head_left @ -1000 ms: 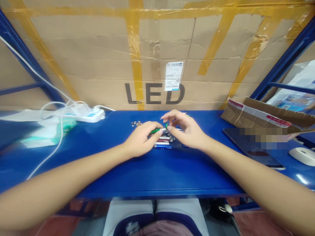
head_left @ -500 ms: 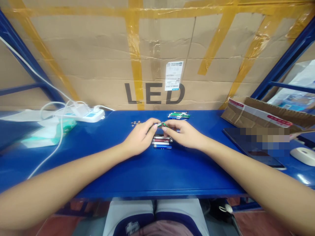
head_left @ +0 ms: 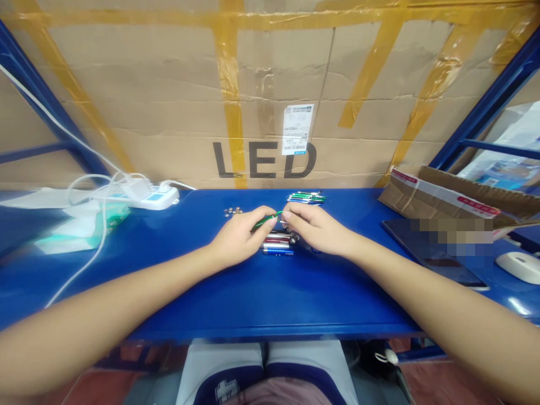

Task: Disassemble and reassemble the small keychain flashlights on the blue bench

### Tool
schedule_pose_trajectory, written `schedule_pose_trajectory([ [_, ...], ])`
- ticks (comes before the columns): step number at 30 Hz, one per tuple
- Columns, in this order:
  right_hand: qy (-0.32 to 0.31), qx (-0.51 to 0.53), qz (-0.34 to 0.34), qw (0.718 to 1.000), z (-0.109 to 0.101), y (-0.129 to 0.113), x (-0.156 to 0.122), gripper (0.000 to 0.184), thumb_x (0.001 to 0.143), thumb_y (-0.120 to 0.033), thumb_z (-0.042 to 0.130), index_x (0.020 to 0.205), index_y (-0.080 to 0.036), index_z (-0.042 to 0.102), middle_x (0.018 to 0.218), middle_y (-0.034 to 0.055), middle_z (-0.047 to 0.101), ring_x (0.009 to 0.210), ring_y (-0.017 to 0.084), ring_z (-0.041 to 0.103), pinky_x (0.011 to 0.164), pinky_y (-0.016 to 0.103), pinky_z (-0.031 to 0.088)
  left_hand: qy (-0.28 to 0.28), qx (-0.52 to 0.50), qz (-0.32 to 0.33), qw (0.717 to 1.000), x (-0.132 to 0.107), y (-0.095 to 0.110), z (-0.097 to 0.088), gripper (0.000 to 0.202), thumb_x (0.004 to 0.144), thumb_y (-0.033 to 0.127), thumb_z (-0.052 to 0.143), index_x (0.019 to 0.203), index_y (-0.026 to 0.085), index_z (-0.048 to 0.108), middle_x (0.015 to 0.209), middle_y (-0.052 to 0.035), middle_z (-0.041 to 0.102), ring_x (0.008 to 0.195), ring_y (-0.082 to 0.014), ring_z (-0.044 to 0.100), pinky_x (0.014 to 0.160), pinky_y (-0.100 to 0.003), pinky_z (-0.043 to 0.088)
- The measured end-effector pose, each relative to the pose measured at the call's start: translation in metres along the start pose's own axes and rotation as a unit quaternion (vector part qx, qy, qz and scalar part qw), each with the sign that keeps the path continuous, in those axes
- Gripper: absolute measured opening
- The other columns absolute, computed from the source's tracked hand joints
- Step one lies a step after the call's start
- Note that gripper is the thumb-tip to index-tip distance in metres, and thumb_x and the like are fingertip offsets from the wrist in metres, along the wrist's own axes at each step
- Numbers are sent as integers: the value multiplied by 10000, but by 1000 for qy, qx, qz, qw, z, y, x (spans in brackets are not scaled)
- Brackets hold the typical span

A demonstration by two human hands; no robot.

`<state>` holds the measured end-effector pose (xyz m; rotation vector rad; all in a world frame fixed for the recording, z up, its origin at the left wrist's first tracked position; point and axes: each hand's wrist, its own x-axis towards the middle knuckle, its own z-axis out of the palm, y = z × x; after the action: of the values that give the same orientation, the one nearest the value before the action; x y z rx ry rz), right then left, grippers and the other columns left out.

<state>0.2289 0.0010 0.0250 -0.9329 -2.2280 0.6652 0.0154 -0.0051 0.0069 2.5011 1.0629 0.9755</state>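
Observation:
My left hand (head_left: 238,237) is closed round a slim green pen-like tube (head_left: 262,221), partly covered by the fingers. The fingers of my right hand (head_left: 313,226) are pinched at the tube's far end, just right of the left fingertips. A thin pale piece shows below the right fingertips; its kind cannot be made out. Under the hands lie several short metal tubes, among them a dark red one (head_left: 276,239) and a blue one (head_left: 277,252). Small round metal pieces, like button cells (head_left: 233,211), are scattered behind my left hand.
Several green, blue and silver pen-like tubes (head_left: 306,198) lie behind my right hand on the blue table (head_left: 253,301). A power strip (head_left: 158,198) with white cables is at left. At right are an open cardboard box (head_left: 439,197), a dark tablet (head_left: 434,261) and a white mouse (head_left: 521,266).
The green tube now shows more of its length, lying back along my left hand. My right fingers have shifted slightly, and a thin pale piece now shows beneath them.

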Motion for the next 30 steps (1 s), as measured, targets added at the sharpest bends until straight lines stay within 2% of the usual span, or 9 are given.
schedule_pose_trajectory([
  [2,9,-65,-18,998,0,1,0,290,1018,-390,389,818,-205,489,749,-4,542,678,143,505,659,279,398,3,4,4,1000,0,0,0,302,1018,384,396,1113,208,622,1061,-42,732,939,-190,686,860,-312,509],
  [6,-44,-167,-27,985,-2,1,-1,335,1046,-372,306,788,-211,446,710,10,539,634,151,489,630,291,362,1,14,24,1000,0,0,2,297,1021,358,383,1088,200,625,1080,-57,724,977,-198,676,881,-322,508],
  [10,-82,-195,-32,977,-2,-3,-3,363,1052,-427,302,811,-212,467,705,13,559,618,152,494,594,287,323,10,3,27,1000,0,-1,3,293,1020,351,389,1138,205,614,1116,-58,720,1008,-195,675,901,-318,507],
  [18,-93,-284,-50,953,-2,-4,-3,342,1043,-395,328,789,-211,465,668,13,539,575,151,441,570,297,250,6,7,1,1000,0,0,3,310,1015,385,400,1018,202,651,993,-40,739,896,-187,690,840,-307,507],
  [30,-155,-289,-41,944,-8,-8,-4,353,1040,-383,300,801,-198,483,657,13,535,537,135,400,557,283,262,-13,5,-5,1000,-1,1,4,329,1025,379,381,1001,192,651,949,-29,731,849,-171,671,796,-295,472],
])
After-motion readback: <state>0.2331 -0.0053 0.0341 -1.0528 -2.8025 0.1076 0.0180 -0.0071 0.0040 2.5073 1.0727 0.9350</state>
